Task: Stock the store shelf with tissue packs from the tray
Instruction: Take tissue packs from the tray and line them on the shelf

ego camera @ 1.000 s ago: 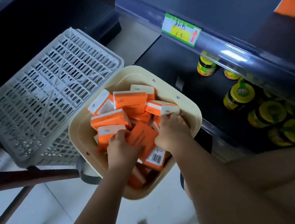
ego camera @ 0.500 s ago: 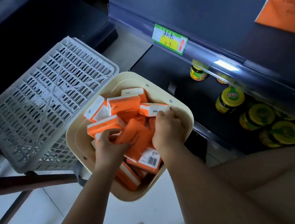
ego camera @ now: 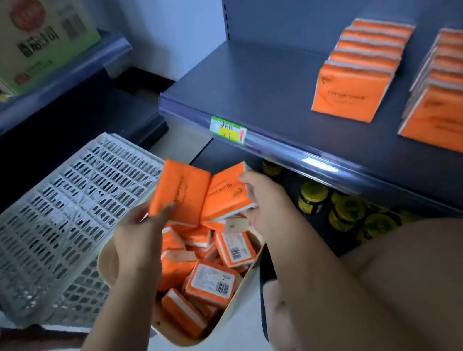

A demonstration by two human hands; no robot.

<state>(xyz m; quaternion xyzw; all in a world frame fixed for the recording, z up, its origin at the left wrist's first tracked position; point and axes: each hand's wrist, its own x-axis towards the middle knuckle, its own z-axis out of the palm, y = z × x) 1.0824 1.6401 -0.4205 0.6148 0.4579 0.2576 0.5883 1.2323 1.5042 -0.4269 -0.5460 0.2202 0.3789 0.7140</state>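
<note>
Clutter sits close on every side: a white lattice crate (ego camera: 55, 218) of hard plastic lies just left of the cream tray (ego camera: 107, 267), yellow-lidded jars (ego camera: 347, 210) crowd the lower level to its right, and a cardboard box (ego camera: 23, 38) stands on the neighbouring rack at upper left. Above the jars runs the dark blue shelf (ego camera: 270, 88), whose glossy front lip lies between your hands and the stock; a green-and-yellow price label (ego camera: 228, 130) is fixed to that lip near its left corner. Two rows of orange packs (ego camera: 360, 72) stand upright toward the shelf's right end, broad faces to the front edge, well apart from the label. Your left hand (ego camera: 139, 241) has its fingers curled round the near end of one tissue pack (ego camera: 180, 190), whose long axis slants up and away toward the shelf, its broad face tilted to the camera. Your right hand (ego camera: 265, 200) pinches a second tissue pack (ego camera: 226, 195) by its right edge, thumb above and fingers below; how its long axis runs is unclear. Both packs meet along one side above the tray's far edge, below the lip. Each is a flat, soft-looking orange block with a pale band on its side. Loose packs (ego camera: 211, 281) lie jumbled in the smooth, round-cornered tray, some with barcode labels facing up.
</note>
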